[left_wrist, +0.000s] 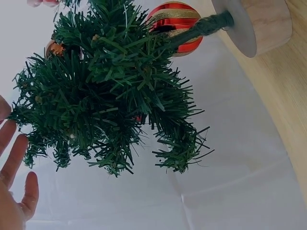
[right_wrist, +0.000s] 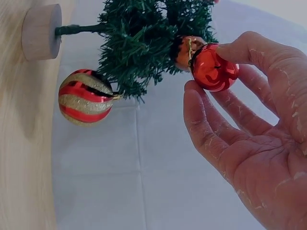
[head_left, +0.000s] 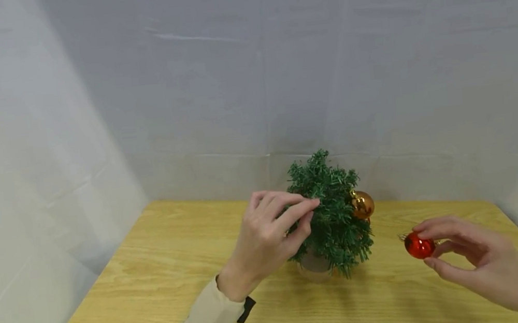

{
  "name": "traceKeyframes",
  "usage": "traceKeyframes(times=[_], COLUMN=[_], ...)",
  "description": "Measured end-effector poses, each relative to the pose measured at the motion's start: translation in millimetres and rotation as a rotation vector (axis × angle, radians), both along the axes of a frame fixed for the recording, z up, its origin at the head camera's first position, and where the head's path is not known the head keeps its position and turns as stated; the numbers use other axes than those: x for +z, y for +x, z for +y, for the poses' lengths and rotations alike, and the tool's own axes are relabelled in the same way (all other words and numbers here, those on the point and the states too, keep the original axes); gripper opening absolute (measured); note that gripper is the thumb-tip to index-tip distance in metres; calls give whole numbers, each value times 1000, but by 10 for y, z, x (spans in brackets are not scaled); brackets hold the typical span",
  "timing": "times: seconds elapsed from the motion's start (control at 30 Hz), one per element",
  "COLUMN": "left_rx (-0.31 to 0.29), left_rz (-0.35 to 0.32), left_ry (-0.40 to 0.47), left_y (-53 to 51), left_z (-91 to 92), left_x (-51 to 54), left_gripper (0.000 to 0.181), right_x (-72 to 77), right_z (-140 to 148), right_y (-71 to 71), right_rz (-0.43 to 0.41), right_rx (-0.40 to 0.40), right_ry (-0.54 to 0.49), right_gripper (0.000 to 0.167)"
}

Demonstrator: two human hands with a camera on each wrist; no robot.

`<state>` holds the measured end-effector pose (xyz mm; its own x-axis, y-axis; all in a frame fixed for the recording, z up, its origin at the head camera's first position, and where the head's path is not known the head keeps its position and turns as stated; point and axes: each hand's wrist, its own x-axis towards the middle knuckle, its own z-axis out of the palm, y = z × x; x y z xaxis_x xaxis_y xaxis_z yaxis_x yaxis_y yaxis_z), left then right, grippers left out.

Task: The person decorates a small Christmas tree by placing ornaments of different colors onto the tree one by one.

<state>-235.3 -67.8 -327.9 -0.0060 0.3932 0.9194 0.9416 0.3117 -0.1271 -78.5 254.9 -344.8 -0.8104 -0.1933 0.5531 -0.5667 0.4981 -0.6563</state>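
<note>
Right of centre in the head view, the tree (head_left: 340,231) is showing deep green, and the copper ball (head_left: 363,205) is gleaming orange-brown. Lower right, the red ball (head_left: 419,245) is shining in one plain colour. Left in the right wrist view, the striped ball (right_wrist: 86,97) is alternating red and glittery gold. The bench (head_left: 174,253) is showing yellow wood grain, the sleeve (head_left: 204,317) cream.

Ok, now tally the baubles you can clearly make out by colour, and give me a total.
Plain red bauble: 1
Orange bauble: 1
Red-and-gold striped bauble: 1
Total: 3, leaving out a red speck among the branches, too hidden to identify.
</note>
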Motion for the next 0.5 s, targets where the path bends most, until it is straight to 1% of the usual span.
traceKeyframes(times=[0.03,0.07,0.1,0.2,0.37,0.43,0.5], left_rx=[-3,-8,-12,-30,-51,-58,-68], left_rz=[3,5,8,16,21,20,17], left_ry=[2,3,6,17,16,11,7], left_y=[1,3,4,12,42,58,78], left_z=[1,3,5,12,15,19,27], left_x=[-1,-2,-3,-9,-31,-41,-50], left_gripper=[18,17,17,17,16,16,16], right_x=[-5,-1,-2,27,98,99,83], right_z=[-1,-8,-11,-41,-114,-139,-164], right_y=[-3,1,0,9,7,-6,-30], right_rz=[11,10,20,16,17,28,58], right_rx=[9,-7,3,-12,30,71,122], right_ry=[3,24,25,51,32,-5,-48], right_gripper=[58,59,59,59,57,58,58])
